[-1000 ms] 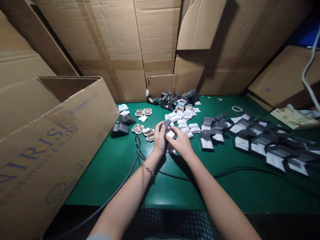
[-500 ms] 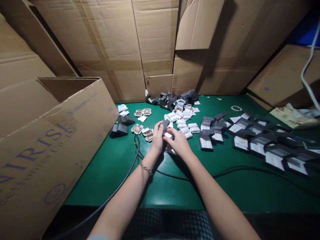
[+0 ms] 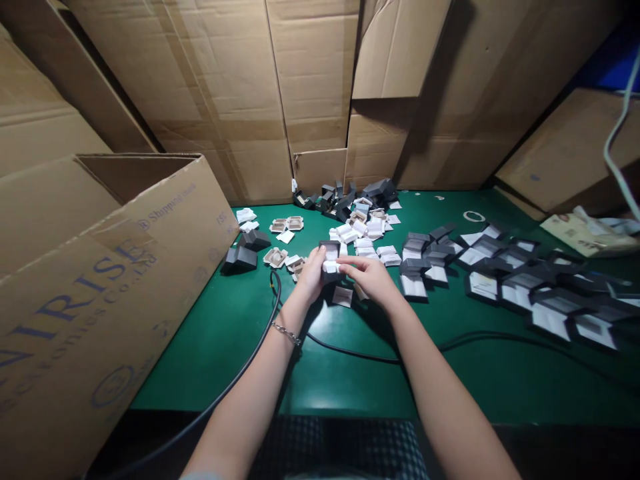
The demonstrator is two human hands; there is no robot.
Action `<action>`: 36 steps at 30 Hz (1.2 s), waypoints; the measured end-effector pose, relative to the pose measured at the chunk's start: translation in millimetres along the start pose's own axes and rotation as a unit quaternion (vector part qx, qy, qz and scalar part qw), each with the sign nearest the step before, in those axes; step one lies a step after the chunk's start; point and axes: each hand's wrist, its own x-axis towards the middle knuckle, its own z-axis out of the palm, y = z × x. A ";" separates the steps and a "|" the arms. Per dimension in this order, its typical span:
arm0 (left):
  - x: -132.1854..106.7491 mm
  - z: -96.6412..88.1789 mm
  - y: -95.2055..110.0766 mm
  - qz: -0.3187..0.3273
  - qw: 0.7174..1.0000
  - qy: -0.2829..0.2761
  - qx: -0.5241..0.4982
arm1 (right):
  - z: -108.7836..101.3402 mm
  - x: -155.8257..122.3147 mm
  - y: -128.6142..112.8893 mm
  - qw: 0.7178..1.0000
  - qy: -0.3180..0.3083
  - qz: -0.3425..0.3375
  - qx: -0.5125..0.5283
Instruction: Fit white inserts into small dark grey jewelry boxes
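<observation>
My left hand and my right hand meet over the middle of the green table. Between them is a small dark grey hinged box, its lid standing open, with a white insert at its base. The left fingers wrap the box from the left. The right fingertips pinch the white insert from the right. A small white-lined piece lies on the table just below the hands. A metal bracelet is on my left wrist.
Loose white inserts and beige trays lie behind the hands. Rows of open dark boxes fill the right side. A large open carton stands at the left; cardboard walls the back. A black cable crosses the table.
The box lid has swung up and now stands open. My right hand has shifted a little right and pinches the white insert at the box's base.
</observation>
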 end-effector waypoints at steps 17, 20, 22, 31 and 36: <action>-3.6 3.7 0.6 -0.008 0.998 0.023 0.058 | 3.6 -4.3 -3.6 0.985 0.014 -0.122 -0.122; -4.6 4.4 2.8 -0.015 0.998 0.030 0.052 | 5.8 -5.4 -3.9 0.981 0.039 -0.135 -0.132; -4.0 4.0 2.6 -0.018 0.998 0.032 0.056 | 6.3 -5.6 -3.5 0.980 0.050 -0.137 -0.131; 8.0 -5.6 -7.2 0.021 0.993 0.024 0.113 | 8.5 -4.3 -2.9 0.992 0.020 -0.119 -0.031; 7.8 -7.1 -7.7 0.074 0.977 0.071 0.188 | 13.7 -3.5 -3.3 0.994 0.005 -0.109 -0.024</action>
